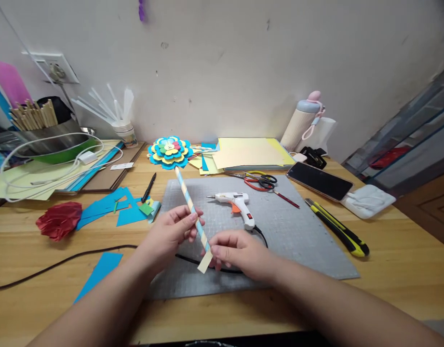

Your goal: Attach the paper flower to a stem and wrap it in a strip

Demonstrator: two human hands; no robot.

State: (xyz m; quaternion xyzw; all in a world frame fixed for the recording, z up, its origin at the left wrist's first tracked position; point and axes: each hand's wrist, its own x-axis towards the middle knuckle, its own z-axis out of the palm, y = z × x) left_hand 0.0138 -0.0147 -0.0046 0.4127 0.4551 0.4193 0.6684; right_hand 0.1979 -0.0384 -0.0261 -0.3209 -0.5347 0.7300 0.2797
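Note:
A thin stick wrapped in a spiral of blue and cream paper [188,198] slants above the grey cutting mat [294,250]. My left hand [178,226] pinches it around the middle. At its lower end my right hand [239,253] grips the stick, where a loose cream paper tail [205,262] hangs out. Just beyond the stick's upper tip lies a layered paper flower [170,150] in blue and yellow; whether the two are joined I cannot tell. A white hot glue gun [231,198] with an orange trigger lies on the mat past my right hand.
Scissors [267,180] and a dark red pencil [287,199] lie at the mat's far edge. Rightward are a utility knife [337,229] and a phone [319,180]. Blue paper scraps [102,207], a pen [148,188] and crumpled red paper [59,220] sit left. A black cord [80,253] crosses the table.

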